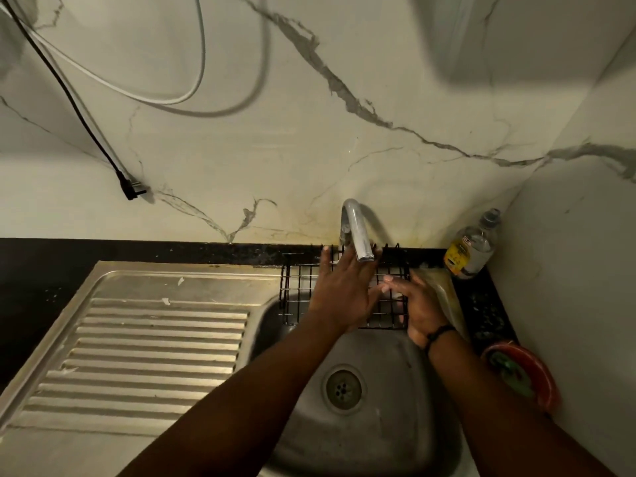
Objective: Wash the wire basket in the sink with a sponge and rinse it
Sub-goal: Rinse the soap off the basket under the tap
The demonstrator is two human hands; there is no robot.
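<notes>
Marble-walled sink (395, 390) holds the wire basket (299, 280) at its far edge, left hand (344, 290) flat on it, right hand (418, 304) gripping its side; no sponge or running water shows, so washing seems barely begun.

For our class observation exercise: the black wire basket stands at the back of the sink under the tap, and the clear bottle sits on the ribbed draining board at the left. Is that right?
Not quite. The head view shows the bottle on the dark counter in the right-hand corner, not on the draining board. The rest stands: the black wire basket is at the back of the sink, under the tap.

Wire basket (303, 290) in sink (389, 366), bottle (472, 245) right.
</notes>
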